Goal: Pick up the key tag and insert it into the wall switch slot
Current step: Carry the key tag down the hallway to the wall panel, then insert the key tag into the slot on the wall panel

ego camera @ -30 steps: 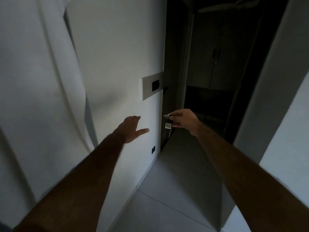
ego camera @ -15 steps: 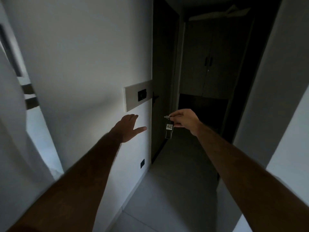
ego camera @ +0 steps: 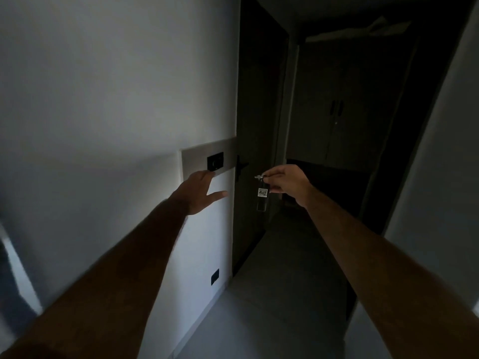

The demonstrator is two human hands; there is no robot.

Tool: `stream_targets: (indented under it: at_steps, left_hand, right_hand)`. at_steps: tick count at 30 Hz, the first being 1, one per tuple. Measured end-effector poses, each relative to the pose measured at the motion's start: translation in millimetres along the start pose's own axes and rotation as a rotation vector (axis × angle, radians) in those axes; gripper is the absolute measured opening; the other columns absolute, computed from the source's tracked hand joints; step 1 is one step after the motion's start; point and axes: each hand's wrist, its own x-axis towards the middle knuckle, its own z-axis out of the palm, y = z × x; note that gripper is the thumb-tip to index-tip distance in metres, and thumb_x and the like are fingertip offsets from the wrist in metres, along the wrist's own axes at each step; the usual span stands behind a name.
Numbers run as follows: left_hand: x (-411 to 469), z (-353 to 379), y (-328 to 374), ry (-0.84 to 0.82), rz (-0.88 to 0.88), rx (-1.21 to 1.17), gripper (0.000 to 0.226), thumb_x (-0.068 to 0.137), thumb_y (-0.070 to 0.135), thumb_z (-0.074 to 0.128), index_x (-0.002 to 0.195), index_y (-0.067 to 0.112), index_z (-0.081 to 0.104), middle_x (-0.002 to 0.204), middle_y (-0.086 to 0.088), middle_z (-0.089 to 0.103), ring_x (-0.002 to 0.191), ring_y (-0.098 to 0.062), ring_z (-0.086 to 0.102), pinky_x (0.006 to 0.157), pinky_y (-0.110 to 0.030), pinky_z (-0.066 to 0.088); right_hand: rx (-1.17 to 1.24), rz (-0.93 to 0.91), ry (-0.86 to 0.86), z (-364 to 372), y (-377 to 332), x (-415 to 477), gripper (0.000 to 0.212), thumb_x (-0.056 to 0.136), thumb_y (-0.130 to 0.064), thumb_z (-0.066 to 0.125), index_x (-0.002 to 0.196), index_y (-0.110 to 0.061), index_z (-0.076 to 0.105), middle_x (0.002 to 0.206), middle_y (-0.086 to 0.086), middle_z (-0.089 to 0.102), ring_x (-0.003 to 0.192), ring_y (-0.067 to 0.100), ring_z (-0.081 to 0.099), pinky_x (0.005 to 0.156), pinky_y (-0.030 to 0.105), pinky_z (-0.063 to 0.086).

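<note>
A dim hallway seen from a head-worn camera, with both bare forearms reaching forward. On the pale wall (ego camera: pixel 103 99) to the left sits a grey plate (ego camera: pixel 204 158) holding a small black switch slot (ego camera: pixel 215 161). The left hand (ego camera: pixel 198 194) is raised flat toward the wall just below the plate, its grip open, fingers (ego camera: pixel 207 174) together with their tips at the plate's lower edge and the thumb (ego camera: pixel 219 195) spread out to the right; whether it touches the wall cannot be told. The right hand (ego camera: pixel 285 181) is held out to the right of the plate, in front of a dark door (ego camera: pixel 256 99), apart from the wall. Its grip is pinched shut around the top of the key tag (ego camera: pixel 262 199), with a small metal key (ego camera: pixel 258 177) sticking out to the left of the fingertips. The tag hangs straight down below the hand, a dark narrow strip bearing a white label with handwriting too small to read surely. The tag is level with, and well to the right of, the slot. A door handle (ego camera: pixel 240 168) shows between plate and tag. Low on the wall is a small dark outlet (ego camera: pixel 215 276). The floor (ego camera: pixel 272 307) is pale tile, and dark cupboard doors (ego camera: pixel 337 112) stand at the far end.
</note>
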Motion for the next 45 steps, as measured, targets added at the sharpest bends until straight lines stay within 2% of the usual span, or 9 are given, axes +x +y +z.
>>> stream_targets:
  at_steps: [5,16,21,28,34,37,39,43,45]
  left_hand:
    - [50.7,0.9,-26.8,0.009,-0.011,0.018,0.123,0.064,0.099,0.034,0.153,0.014,0.032,0.158,-0.013,0.038,0.144,-0.029,0.036,0.115,-0.04,0.032]
    - [141.1,28.7,-48.2,0.017,-0.04,0.031,0.117,0.069,0.093,0.045,0.152,0.012,0.033,0.156,-0.012,0.04,0.142,-0.03,0.04,0.114,-0.04,0.033]
    - [190.9,42.1,-46.6,0.042,-0.033,0.038,0.1,0.08,0.07,0.065,0.152,0.008,0.034,0.157,-0.015,0.038,0.143,-0.032,0.038,0.116,-0.036,0.029]
    - [273.2,66.3,-34.9,0.114,-0.117,0.064,0.099,0.084,0.054,0.073,0.154,0.0,0.029,0.16,-0.021,0.03,0.148,-0.035,0.027,0.121,-0.04,0.021]
    - [316.3,85.9,-48.7,0.109,-0.132,0.142,0.097,0.084,0.062,0.068,0.155,0.008,0.031,0.163,-0.016,0.028,0.15,-0.032,0.025,0.122,-0.041,0.02]
    - [338.1,87.6,-65.2,0.098,-0.164,0.164,0.096,0.085,0.063,0.065,0.157,0.01,0.028,0.165,-0.013,0.024,0.152,-0.03,0.02,0.123,-0.041,0.017]
    - [352.1,86.2,-78.6,0.09,-0.178,0.174,0.095,0.087,0.063,0.063,0.157,0.01,0.026,0.166,-0.013,0.022,0.153,-0.029,0.017,0.123,-0.041,0.016]
    - [375.1,85.1,-103.4,0.081,-0.194,0.222,0.098,0.086,0.066,0.061,0.158,0.011,0.025,0.167,-0.011,0.019,0.154,-0.029,0.015,0.124,-0.042,0.015]
    - [386.7,85.3,-112.0,0.077,-0.193,0.246,0.099,0.085,0.067,0.061,0.158,0.012,0.024,0.168,-0.011,0.018,0.154,-0.029,0.014,0.124,-0.042,0.015]
  right_hand:
    - [0.018,-0.027,0.002,2.4,-0.7,53.5,0.024,0.09,-0.002,0.068,0.113,-0.001,0.071,0.113,0.017,0.073,0.106,0.026,0.072,0.092,0.041,0.06]
    - [0.025,-0.069,-0.038,-3.9,14.0,154.3,0.024,0.091,-0.002,0.066,0.115,-0.003,0.069,0.115,0.017,0.071,0.107,0.025,0.07,0.088,0.034,0.06]
    - [0.018,-0.087,-0.054,-24.0,31.8,208.6,0.025,0.09,-0.001,0.067,0.115,0.0,0.068,0.117,0.021,0.07,0.11,0.029,0.069,0.089,0.039,0.06]
    - [-0.041,-0.105,-0.114,-61.5,51.8,294.1,0.016,0.089,-0.004,0.069,0.103,-0.012,0.07,0.101,0.005,0.071,0.092,0.014,0.07,0.059,0.017,0.059]
    - [-0.018,-0.138,-0.134,-69.2,71.1,360.5,0.022,0.089,-0.001,0.068,0.112,-0.001,0.067,0.111,0.02,0.069,0.106,0.03,0.068,0.09,0.047,0.06]
    - [0.002,-0.148,-0.146,-63.5,72.8,390.0,0.026,0.09,0.002,0.066,0.116,0.005,0.065,0.112,0.026,0.066,0.103,0.03,0.066,0.095,0.052,0.056]
    - [0.03,-0.162,-0.159,-58.2,71.7,411.0,0.027,0.09,0.003,0.065,0.117,0.007,0.063,0.107,0.022,0.063,0.101,0.028,0.064,0.093,0.05,0.057]
    - [0.049,-0.193,-0.206,-44.2,71.1,450.0,0.029,0.091,0.005,0.064,0.119,0.011,0.061,0.102,0.017,0.063,0.092,0.021,0.065,0.075,0.029,0.06]
    - [0.055,-0.206,-0.221,-37.6,71.9,471.4,0.03,0.09,0.005,0.064,0.119,0.012,0.061,0.102,0.018,0.062,0.09,0.021,0.065,0.074,0.028,0.06]
